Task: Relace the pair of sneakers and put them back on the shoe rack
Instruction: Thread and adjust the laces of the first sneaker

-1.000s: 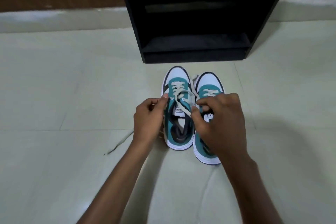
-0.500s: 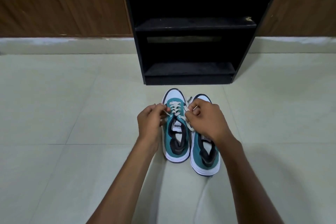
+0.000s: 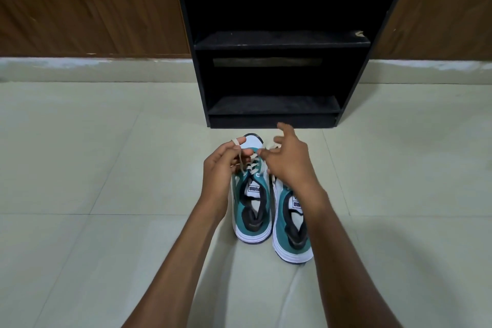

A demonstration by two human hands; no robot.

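Note:
Two teal-and-white sneakers stand side by side on the floor, toes toward the rack: the left sneaker (image 3: 253, 210) and the right sneaker (image 3: 291, 224). My left hand (image 3: 221, 165) pinches the left sneaker's cream lace (image 3: 241, 160), which loops over my forefinger. My right hand (image 3: 288, 160) hovers over the toes of both shoes, thumb and forefinger at the other lace end, remaining fingers spread. The black shoe rack (image 3: 274, 114) stands just beyond, its lower shelves bare.
Pale floor tiles (image 3: 106, 168) spread on both sides of the shoes. A wood-panelled wall (image 3: 80, 8) with a light skirting runs behind the rack.
The view has tilted up, showing more of the rack. My left hand has looped the lace over its forefinger, and my right hand's fingers have spread apart.

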